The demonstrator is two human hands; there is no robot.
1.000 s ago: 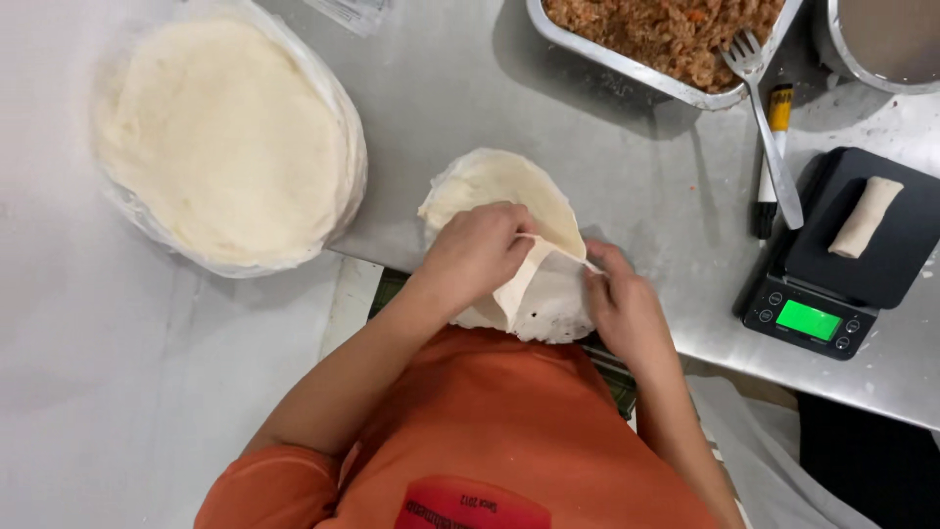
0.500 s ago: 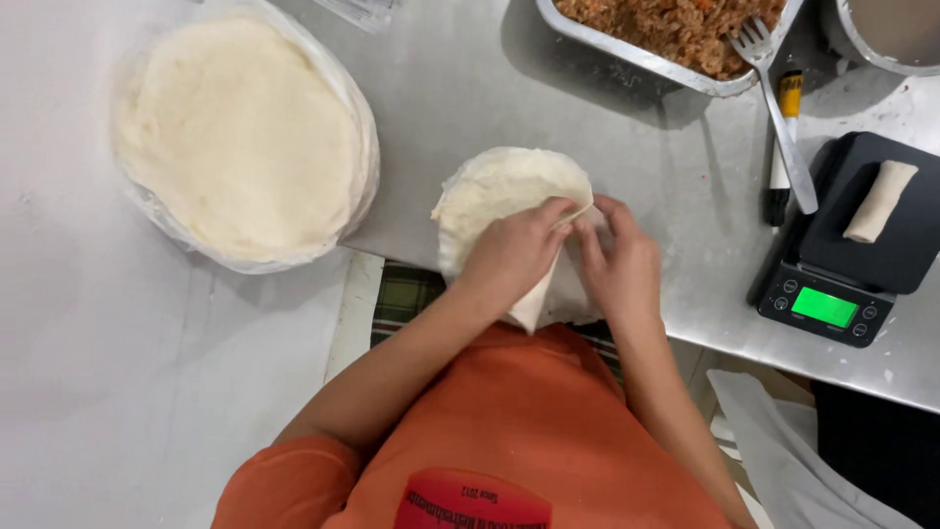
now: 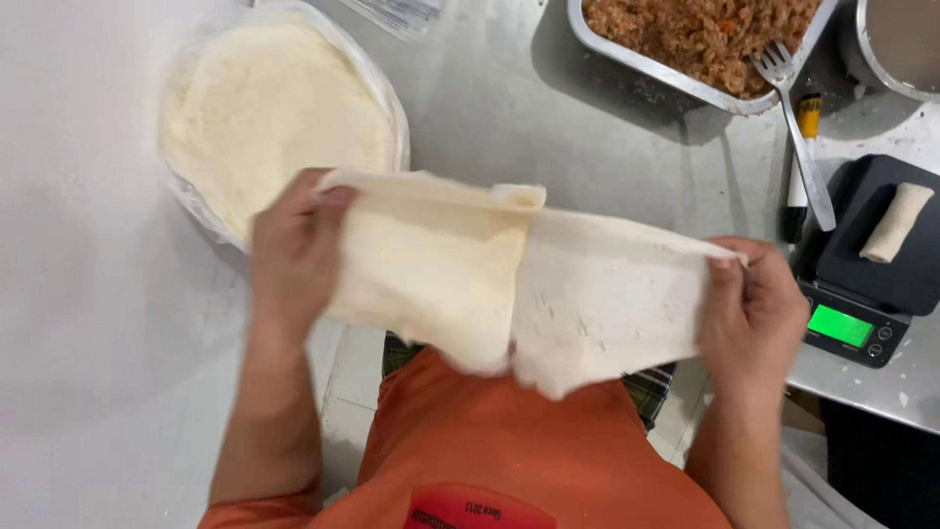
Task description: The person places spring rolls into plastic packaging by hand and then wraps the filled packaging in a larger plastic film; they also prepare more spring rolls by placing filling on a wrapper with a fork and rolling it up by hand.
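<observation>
I have 2 thin wrapper sheets lifted off the worktop and stretched between my hands. My left hand has its grip pinched shut on the upper outer corner of the yellower sheet, and my right hand has its grip clamped on the far edge of the paler, floured sheet. The 2 sheets hang in the air between the grips, overlapping near the middle and sagging below them toward my orange shirt.

To do this well, I judge the pull should be slow and even, with both grips level, so the seam in the middle opens without tearing. The lower lobes look stuck together, so I would ease the tension there rather than yank. Pinching close to the edge keeps finger marks off the centre.

Beyond my left grip sits the stack of round wrappers in its clear bag. Beyond my right grip are the tray of brown filling, a fork, and a black scale carrying 1 finished roll.
</observation>
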